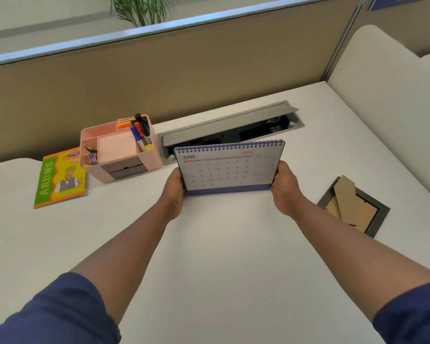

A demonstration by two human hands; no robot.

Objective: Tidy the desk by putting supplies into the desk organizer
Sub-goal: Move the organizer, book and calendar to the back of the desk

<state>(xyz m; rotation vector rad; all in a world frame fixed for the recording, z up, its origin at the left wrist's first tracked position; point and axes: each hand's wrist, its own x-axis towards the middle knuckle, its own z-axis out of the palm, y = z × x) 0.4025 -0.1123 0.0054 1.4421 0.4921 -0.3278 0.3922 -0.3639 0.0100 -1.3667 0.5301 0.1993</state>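
A spiral-bound desk calendar showing June stands upright at the middle of the white desk. My left hand grips its left edge and my right hand grips its right edge. To the left stands the pink desk organizer. It holds several markers in its back right compartment, pink sticky notes in the middle and small items in the front left slot. Two grey drawers are set in its front.
A green and orange notebook lies left of the organizer. An open grey cable hatch sits behind the calendar. A picture frame lies face down at the right. A tan partition wall runs along the back.
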